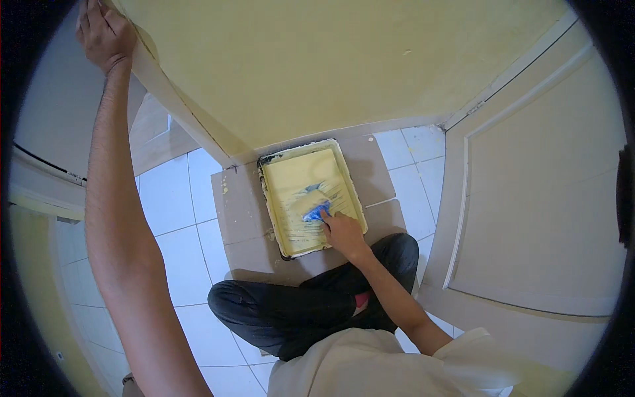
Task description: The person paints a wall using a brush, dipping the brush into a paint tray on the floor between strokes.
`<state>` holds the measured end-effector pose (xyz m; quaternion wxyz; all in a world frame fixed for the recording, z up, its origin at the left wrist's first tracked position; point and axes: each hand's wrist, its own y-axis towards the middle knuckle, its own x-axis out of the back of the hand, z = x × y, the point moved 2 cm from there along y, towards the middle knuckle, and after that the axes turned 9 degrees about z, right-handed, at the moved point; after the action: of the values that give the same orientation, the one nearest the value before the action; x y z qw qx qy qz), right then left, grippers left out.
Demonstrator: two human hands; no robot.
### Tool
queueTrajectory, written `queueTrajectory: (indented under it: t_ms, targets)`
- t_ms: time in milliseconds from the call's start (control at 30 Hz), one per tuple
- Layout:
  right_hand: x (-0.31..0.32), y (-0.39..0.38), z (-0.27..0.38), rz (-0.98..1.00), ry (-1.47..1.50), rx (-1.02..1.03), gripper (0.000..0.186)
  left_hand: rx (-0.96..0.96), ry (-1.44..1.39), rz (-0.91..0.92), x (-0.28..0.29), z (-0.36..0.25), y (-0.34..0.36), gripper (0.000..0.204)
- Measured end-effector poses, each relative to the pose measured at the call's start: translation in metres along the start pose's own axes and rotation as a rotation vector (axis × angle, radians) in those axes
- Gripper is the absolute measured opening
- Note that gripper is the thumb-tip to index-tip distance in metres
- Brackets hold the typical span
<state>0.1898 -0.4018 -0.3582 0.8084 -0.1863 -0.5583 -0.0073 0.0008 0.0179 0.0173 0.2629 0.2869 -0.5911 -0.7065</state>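
Grasped brush [315, 206] with right hand [344, 233] in tray [352, 188] — best loaded evenly; had left hand [108, 40] by trim [183, 112] — couldn't tell grip.

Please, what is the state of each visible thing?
Tray: on cardboard, coated with streaked yellow paint
Painting tool: in tray, smeared with paint
Right hand: closed on tool
Left hand: outstretched at trim, grip unclear
Cardboard: flat, spotted
Door: open or shut unclear
Wall: painted yellow
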Motion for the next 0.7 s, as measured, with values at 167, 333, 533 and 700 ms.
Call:
queueTrajectory:
  t_ms: [167,333,533,700]
  targets:
    - [-0.03,0.036,-0.036,0.037,-0.033,0.263,0.035,-0.028,-0.029,0.001,0.0,-0.002,0.005,0.052]
    - [-0.027,0.05,-0.061,0.146,-0.139,0.36,0.03,-0.02,-0.058,-0.001,0.0,-0.005,0.005,0.052]
    - [0.039,0.069,-0.101,0.376,-0.235,0.234,0.03,-0.018,-0.079,-0.002,0.001,-0.004,0.004,0.052]
    - [0.072,0.079,-0.098,0.326,-0.243,0.369,0.034,0.024,-0.029,0.018,0.008,-0.001,0.005,0.052]
